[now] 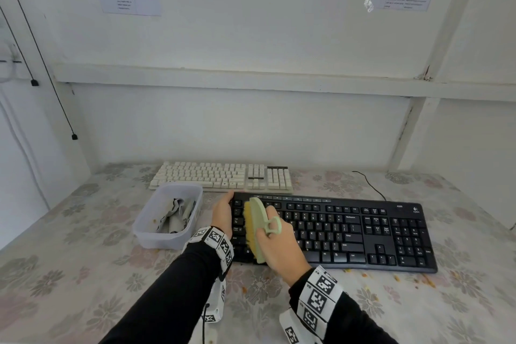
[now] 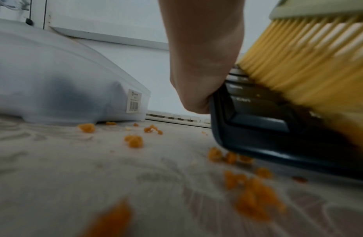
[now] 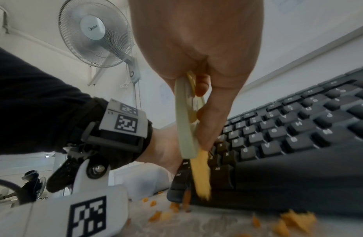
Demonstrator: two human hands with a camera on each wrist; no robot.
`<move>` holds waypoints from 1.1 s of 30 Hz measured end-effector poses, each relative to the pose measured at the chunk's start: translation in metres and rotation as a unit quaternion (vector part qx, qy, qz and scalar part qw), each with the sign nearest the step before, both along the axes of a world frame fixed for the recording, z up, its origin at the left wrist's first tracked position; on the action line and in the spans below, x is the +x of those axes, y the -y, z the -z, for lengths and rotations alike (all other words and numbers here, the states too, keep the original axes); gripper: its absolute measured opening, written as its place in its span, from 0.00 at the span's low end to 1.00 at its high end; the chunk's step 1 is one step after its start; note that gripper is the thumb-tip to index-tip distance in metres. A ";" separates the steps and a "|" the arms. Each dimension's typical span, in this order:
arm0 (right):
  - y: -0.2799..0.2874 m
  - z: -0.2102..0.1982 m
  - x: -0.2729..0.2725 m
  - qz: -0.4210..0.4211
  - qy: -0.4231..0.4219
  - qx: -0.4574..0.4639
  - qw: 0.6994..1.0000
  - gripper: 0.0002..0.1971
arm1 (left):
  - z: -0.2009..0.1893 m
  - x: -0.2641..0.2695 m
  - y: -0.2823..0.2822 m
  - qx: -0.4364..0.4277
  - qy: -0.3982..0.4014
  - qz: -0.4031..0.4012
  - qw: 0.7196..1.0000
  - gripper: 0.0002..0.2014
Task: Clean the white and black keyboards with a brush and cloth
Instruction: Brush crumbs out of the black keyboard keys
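While the right hand (image 1: 282, 246) grips the brush (image 1: 255, 229), crumbs (image 2: 133, 141) (orange) may scatter toward seven o'clock; the left hand (image 1: 223, 212), clasping the black keyboard (image 1: 363, 234), could slip.

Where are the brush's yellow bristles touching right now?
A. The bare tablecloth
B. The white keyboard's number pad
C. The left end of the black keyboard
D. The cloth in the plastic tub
C: the brush, gripped by the right hand, has its bristles on the left-end keys of the black keyboard.
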State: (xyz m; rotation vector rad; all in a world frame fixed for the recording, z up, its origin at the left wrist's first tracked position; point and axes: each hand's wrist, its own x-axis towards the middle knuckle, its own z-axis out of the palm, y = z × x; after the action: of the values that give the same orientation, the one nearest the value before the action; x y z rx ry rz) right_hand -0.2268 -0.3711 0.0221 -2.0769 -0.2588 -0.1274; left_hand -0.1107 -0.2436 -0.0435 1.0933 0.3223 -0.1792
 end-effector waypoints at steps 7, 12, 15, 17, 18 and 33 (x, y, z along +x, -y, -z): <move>-0.006 -0.013 0.003 0.013 0.036 0.020 0.999 0.07 | -0.004 -0.003 -0.001 0.010 0.012 0.000 1.000 0.18; -0.013 -0.007 0.009 0.008 0.049 -0.009 0.999 0.15 | -0.009 -0.009 0.000 0.022 0.030 -0.009 0.999 0.18; -0.009 -0.002 0.004 -0.006 0.006 -0.026 1.000 0.12 | -0.012 -0.011 0.000 0.014 0.016 -0.004 1.000 0.20; -0.008 -0.002 0.001 -0.009 -0.005 -0.049 0.999 0.07 | -0.013 -0.012 0.000 0.014 0.010 -0.010 1.000 0.20; -0.008 -0.002 0.001 -0.006 -0.010 -0.052 0.999 0.08 | -0.012 -0.011 0.000 0.017 0.010 -0.011 1.000 0.20; -0.009 -0.009 0.005 0.011 -0.046 -0.066 0.997 0.09 | -0.013 -0.009 0.002 0.007 0.024 -0.018 1.000 0.19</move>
State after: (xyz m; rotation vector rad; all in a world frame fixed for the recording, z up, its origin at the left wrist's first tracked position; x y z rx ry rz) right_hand -0.2215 -0.3619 0.0307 -2.2109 -0.1917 -0.0282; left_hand -0.1199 -0.2452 -0.0300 1.1030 0.2999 -0.1175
